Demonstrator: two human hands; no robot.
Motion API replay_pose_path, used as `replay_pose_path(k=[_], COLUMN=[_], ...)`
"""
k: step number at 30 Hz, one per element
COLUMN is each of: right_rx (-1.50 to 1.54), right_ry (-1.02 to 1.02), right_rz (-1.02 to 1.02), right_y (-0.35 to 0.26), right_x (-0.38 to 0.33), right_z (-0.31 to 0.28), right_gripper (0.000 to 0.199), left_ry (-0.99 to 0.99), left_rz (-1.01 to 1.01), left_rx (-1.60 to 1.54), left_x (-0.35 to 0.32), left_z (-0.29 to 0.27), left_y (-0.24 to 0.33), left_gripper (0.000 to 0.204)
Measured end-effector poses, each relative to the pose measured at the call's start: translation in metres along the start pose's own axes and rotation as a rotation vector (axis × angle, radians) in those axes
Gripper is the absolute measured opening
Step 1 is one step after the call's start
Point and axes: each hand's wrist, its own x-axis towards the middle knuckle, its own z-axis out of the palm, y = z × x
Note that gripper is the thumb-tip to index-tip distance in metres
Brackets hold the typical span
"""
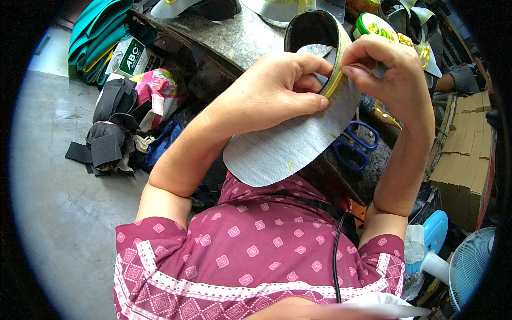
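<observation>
Both my hands hold a grey, tongue-shaped piece with a rounded end toward me; a loop, dark inside, rises at its far end. My left hand is closed on the piece, its thumb along a yellow strip at the join. On the right, my right hand pinches the end of that strip between thumb and fingers. Blue-handled scissors lie on the table below my right wrist; their blades are hidden.
Similar grey pieces lie on the worktable, beside a round green-rimmed tub. Dark cloth scraps, a box and folded green sheets sit left. At right are stacked cardboard pieces and a fan.
</observation>
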Motion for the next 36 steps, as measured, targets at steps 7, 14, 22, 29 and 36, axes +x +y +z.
replay_pose_path(k=[7, 14, 22, 29, 36], right_rx=[-0.063, 0.087, -0.003, 0.09, 0.057], right_ry=[-0.002, -0.044, -0.199, -0.115, 0.002], right_rz=[-0.03, 0.125, 0.043, 0.019, 0.028], right_y=[-0.002, -0.011, -0.004, -0.001, 0.005], right_x=[0.001, -0.002, -0.004, -0.005, -0.001], right_z=[0.004, 0.012, 0.005, -0.001, 0.011], right_gripper=[0.018, 0.037, 0.019, 0.01, 0.01], left_ry=[-0.002, 0.038, 0.032, 0.09, 0.051], left_rz=[0.042, -0.004, -0.08, 0.084, 0.037], left_rx=[-0.004, -0.073, 0.132, 0.134, 0.056], left_x=[0.0, -0.001, -0.018, -0.018, -0.017], left_z=[0.002, -0.002, -0.008, -0.001, 0.001], left_y=[-0.004, -0.004, -0.012, -0.016, -0.008], left_gripper=[0.027, 0.019, 0.023, 0.042, 0.05])
